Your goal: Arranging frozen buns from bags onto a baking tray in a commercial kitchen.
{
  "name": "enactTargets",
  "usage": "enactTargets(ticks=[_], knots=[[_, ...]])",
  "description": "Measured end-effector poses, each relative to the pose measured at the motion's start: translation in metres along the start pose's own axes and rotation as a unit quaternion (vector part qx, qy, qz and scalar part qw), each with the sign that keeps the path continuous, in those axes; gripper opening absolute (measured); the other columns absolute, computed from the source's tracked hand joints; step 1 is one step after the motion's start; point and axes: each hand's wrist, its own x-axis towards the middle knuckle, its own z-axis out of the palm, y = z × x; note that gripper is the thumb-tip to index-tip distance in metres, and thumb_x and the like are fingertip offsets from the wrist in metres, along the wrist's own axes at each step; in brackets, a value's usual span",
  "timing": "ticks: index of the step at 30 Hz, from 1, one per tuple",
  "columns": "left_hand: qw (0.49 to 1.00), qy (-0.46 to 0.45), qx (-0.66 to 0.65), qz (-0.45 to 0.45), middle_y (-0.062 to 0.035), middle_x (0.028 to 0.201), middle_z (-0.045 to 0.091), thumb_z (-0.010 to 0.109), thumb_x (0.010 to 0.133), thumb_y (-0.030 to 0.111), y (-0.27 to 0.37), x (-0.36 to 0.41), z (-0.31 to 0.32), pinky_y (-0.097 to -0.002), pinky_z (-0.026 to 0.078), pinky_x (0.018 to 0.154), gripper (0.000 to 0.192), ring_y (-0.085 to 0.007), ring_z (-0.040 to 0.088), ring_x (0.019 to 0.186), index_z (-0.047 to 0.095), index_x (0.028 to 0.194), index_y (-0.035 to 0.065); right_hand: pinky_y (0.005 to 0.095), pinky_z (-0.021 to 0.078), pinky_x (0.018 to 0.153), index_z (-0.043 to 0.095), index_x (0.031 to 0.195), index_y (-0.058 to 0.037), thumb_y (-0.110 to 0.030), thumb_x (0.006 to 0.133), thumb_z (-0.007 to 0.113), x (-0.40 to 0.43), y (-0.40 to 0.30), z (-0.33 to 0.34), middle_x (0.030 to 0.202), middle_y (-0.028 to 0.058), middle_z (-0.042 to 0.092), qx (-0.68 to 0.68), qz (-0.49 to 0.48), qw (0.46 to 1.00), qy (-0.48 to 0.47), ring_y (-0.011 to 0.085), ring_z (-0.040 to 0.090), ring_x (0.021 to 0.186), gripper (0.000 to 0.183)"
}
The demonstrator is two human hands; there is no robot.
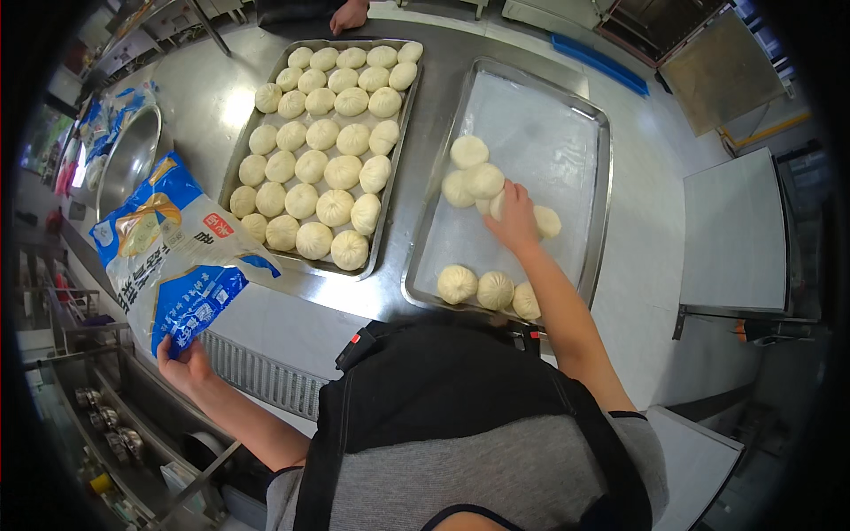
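My left hand (pixel 184 364) grips the lower corner of a blue and clear printed plastic bag (pixel 179 255), which bears writing and hangs over the table's left front edge. Over the right metal tray (pixel 603 172), my right hand (pixel 518 219) has its thumb and fingers around a pale dough bun (pixel 495 207), partly hidden by the hand. Loose buns lie close about it: one overlapping its neighbours (pixel 485 180), one behind (pixel 469 152), one to the right (pixel 548 222). Pleated buns (pixel 457 285) line the tray's near edge, one partly covered by my right forearm.
A second metal tray (pixel 396 159) holds rows of pleated buns (pixel 343 172) on the steel table (pixel 438 86). Further left stands a steel bowl (pixel 133 156). Another person's hand (pixel 350 16) rests at the table's far edge. A grated floor drain (pixel 265 372) runs below the near edge.
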Motion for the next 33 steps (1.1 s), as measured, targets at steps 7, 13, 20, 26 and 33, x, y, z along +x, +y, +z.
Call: enactTargets(ticks=[7,13,20,26,33], knots=[[0.981,-0.183,-0.052,-0.042,-0.0164,0.106,0.058,0.052,0.080,0.000,-0.003,-0.015,0.036,-0.0395,0.043,0.090,0.030,-0.0257,0.056,0.097,0.050,0.109,-0.0057,0.0323,0.0450,0.073,0.042,0.118,-0.0086,-0.032,0.077,0.060,-0.012,-0.008,-0.026,0.104,0.0063,0.051,0.600,0.316,0.700,-0.224,0.0167,0.050,0.092,0.050],[0.981,-0.176,-0.078,0.039,-0.0134,0.105,0.057,0.054,0.081,0.008,-0.056,0.097,0.109,-0.0377,0.042,0.087,0.026,-0.0262,0.055,0.094,0.053,0.104,-0.0035,0.0306,0.0443,0.070,0.044,0.115,-0.0106,-0.033,0.080,0.057,-0.036,-0.021,-0.042,0.101,0.0038,0.053,0.656,0.316,0.637,-0.253,0.0138,0.051,0.089,0.044],[0.764,-0.426,0.475,-0.101,-0.0108,0.119,0.046,0.046,0.088,0.034,-0.199,-0.006,0.108,-0.0374,0.038,0.090,0.050,-0.0222,0.046,0.107,0.037,0.127,0.0048,0.0328,0.0454,0.073,0.039,0.124,-0.0062,-0.030,0.080,0.058,-0.054,-0.044,-0.059,0.104,0.0052,0.053,0.591,0.209,0.736,-0.256,0.0141,0.050,0.094,0.054],[0.606,-0.610,0.470,-0.199,-0.0112,0.122,0.044,0.070,0.072,0.021,-0.257,-0.203,0.117,-0.0317,0.043,0.086,0.075,-0.0199,0.046,0.108,0.029,0.134,0.0084,0.0395,0.0386,0.089,0.033,0.124,0.0033,-0.036,0.073,0.065,-0.098,-0.083,-0.062,0.114,0.0234,0.043,0.325,0.015,0.925,-0.197,0.0350,0.048,0.103,0.072],[0.420,-0.756,0.430,-0.257,-0.0049,0.102,0.053,0.063,0.071,0.011,-0.229,-0.207,0.115,-0.0272,0.041,0.086,0.040,-0.0145,0.050,0.098,0.052,0.108,0.0061,0.0363,0.0377,0.090,0.035,0.123,0.0006,-0.035,0.071,0.068,-0.109,-0.062,-0.077,0.112,0.0193,0.044,0.352,-0.104,0.875,-0.316,0.0324,0.047,0.103,0.071]])
